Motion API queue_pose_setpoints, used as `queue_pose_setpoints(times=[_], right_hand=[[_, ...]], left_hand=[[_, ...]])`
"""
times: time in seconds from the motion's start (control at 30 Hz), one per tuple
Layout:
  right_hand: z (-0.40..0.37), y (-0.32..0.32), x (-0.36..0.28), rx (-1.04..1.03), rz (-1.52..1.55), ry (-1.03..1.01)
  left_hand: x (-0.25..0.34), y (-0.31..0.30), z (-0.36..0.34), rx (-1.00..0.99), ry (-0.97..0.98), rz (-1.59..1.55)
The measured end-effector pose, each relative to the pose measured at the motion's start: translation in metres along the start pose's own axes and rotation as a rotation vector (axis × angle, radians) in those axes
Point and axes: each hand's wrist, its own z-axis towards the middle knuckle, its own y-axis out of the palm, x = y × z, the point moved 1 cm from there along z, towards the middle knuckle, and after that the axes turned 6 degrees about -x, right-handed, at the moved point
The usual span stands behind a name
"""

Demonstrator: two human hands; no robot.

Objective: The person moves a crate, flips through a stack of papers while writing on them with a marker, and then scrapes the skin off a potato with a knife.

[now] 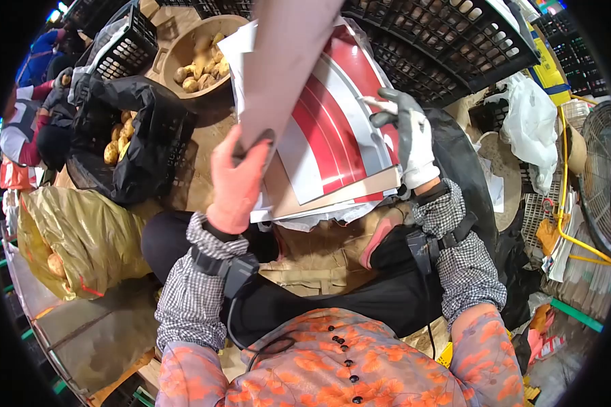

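My left hand (pixel 236 182), in a salmon-pink glove with dark fingertips, is closed on the lower end of a long greyish sheet (pixel 282 64). The sheet is raised and blurred, slanting up past the top of the view. Beneath it lies a stack of large printed sheets (pixel 332 146) with red, white and grey curved bands on top. My right hand (pixel 412 132), in a white glove with grey fingertips, hovers at the stack's right edge with its fingers apart.
A tan basin (pixel 166 64) of potatoes stands behind the stack. Left are a black-lined crate (pixel 142 112) with potatoes and a yellowish plastic bag (pixel 91 230). Black crates (pixel 448 41) stand at the back right; a fan (pixel 597 173) is far right. Another person (pixel 30 129) sits at far left.
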Motion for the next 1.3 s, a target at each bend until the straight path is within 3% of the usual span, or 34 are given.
queue_pose_setpoints(times=[0.03, 0.07, 0.1, 0.2, 0.3, 0.37, 0.5, 0.6, 0.7, 0.83, 0.9, 1.03, 1.07, 1.1, 1.17, 1.23, 1.3], right_hand=[[0.002, 0.004, 0.003, -0.021, 0.07, 0.08], [0.006, 0.007, 0.016, -0.091, -0.014, -0.012], [0.008, 0.015, 0.02, -0.088, -0.003, 0.039], [0.023, 0.025, 0.047, -0.083, -0.204, -0.062], [0.038, 0.033, 0.053, -0.03, -0.038, -0.011], [0.048, 0.031, 0.058, -0.027, 0.002, 0.036], [0.056, 0.025, 0.087, -0.014, -0.252, 0.005], [0.042, 0.035, 0.053, -0.035, -0.381, -0.054], [0.038, 0.034, 0.035, -0.119, -0.169, 0.126], [0.044, 0.032, 0.044, -0.049, -0.153, 0.021], [0.046, 0.03, 0.041, 0.048, -0.228, 0.047], [0.052, 0.024, 0.058, 0.017, -0.25, -0.016], [0.049, 0.025, 0.051, 0.018, -0.249, -0.017], [0.045, 0.027, 0.038, 0.009, -0.286, 0.072], [0.04, 0.027, 0.032, 0.001, -0.325, 0.159], [0.038, 0.025, 0.038, -0.062, -0.38, 0.037], [0.043, 0.021, 0.042, -0.071, -0.548, -0.022]], left_hand=[[0.008, -0.006, 0.001, 0.03, 0.049, -0.05], [0.005, -0.018, 0.002, 0.016, 0.102, -0.069], [0.011, -0.02, 0.001, 0.047, 0.074, -0.091], [0.019, -0.018, 0.001, 0.13, 0.037, -0.211], [0.012, -0.026, -0.001, 0.085, 0.069, -0.12], [0.013, -0.025, -0.004, 0.096, -0.123, -0.266], [0.022, -0.023, -0.004, 0.036, -0.082, -0.224], [0.019, -0.028, -0.005, 0.006, -0.074, -0.187], [0.011, -0.029, -0.008, -0.034, 0.091, -0.042], [0.018, -0.022, -0.007, -0.018, -0.048, -0.103], [0.012, -0.023, -0.007, -0.068, -0.003, -0.053], [0.006, -0.026, -0.007, -0.141, 0.057, 0.062], [0.007, -0.025, -0.007, -0.147, 0.157, 0.21], [0.008, -0.025, -0.007, -0.152, 0.257, 0.359], [0.01, -0.025, -0.007, -0.16, 0.232, 0.338], [0.012, -0.023, -0.005, -0.164, 0.206, 0.314], [0.016, -0.021, -0.004, -0.162, 0.405, 0.463]])
